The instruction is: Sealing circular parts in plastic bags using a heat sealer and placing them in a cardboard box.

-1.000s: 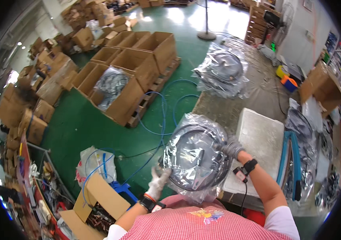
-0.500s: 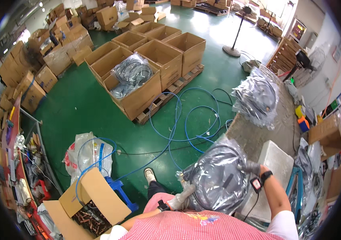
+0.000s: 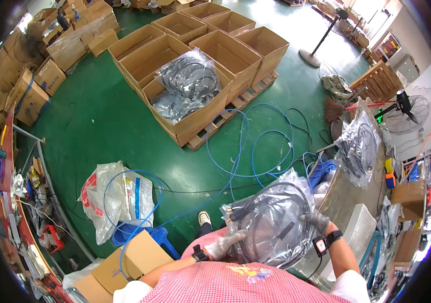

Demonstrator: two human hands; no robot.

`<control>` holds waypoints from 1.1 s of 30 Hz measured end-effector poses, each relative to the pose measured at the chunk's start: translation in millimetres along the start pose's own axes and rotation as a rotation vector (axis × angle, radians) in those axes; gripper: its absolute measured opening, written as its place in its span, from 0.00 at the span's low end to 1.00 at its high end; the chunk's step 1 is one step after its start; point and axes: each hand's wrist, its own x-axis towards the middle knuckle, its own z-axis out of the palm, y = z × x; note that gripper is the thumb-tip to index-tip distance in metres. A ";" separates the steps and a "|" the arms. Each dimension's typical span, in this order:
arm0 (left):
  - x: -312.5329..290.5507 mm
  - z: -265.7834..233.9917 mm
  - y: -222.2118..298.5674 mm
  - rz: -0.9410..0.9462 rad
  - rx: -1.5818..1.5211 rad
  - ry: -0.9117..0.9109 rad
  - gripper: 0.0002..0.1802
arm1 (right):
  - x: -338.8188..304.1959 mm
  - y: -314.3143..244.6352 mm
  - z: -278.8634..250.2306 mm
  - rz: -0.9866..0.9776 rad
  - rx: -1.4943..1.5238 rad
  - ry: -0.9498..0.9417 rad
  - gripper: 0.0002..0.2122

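Note:
A clear plastic bag with a coiled dark cable inside (image 3: 268, 222) is in front of my body, beside the left edge of the workbench. My left hand (image 3: 225, 245), in a pale glove, grips its near left side. On its right side my right hand (image 3: 316, 221), in a grey glove, is closed on the plastic. Metallic cable ends show at the bag's upper left, and a small dark piece lies on the coil. The fingertips under the plastic are partly hidden. Another bagged cable coil (image 3: 359, 149) lies farther along the workbench (image 3: 334, 202).
Open cartons stand on a pallet (image 3: 271, 86); the nearest holds bagged coils (image 3: 187, 81). Blue hose (image 3: 246, 151) loops across the green floor. At lower left are a carton (image 3: 124, 260) and plastic sacks (image 3: 114, 197). A white foam block (image 3: 349, 232) sits right.
The view has turned left, and the workbench now sits farther right. Held in both hands, the bagged coil has come away from the bench toward the left.

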 end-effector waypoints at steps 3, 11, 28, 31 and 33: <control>-0.2 -22.8 24.7 0.287 -0.017 -0.006 0.24 | 42.9 -49.8 18.8 -0.152 -0.263 -0.013 0.24; 27.3 -114.2 127.1 0.618 0.306 0.247 0.22 | 212.3 -217.2 62.2 -0.264 -0.506 -0.186 0.22; 180.8 -252.7 533.3 1.029 0.108 0.662 0.46 | 548.9 -536.8 166.2 -0.660 -0.472 0.004 0.26; 215.2 -251.4 593.8 0.353 0.561 1.271 0.63 | 593.7 -503.9 171.7 -0.293 -0.205 -0.094 0.33; 235.6 -265.5 600.2 0.215 0.576 1.245 0.68 | 620.6 -472.7 182.2 0.003 0.168 -0.160 0.29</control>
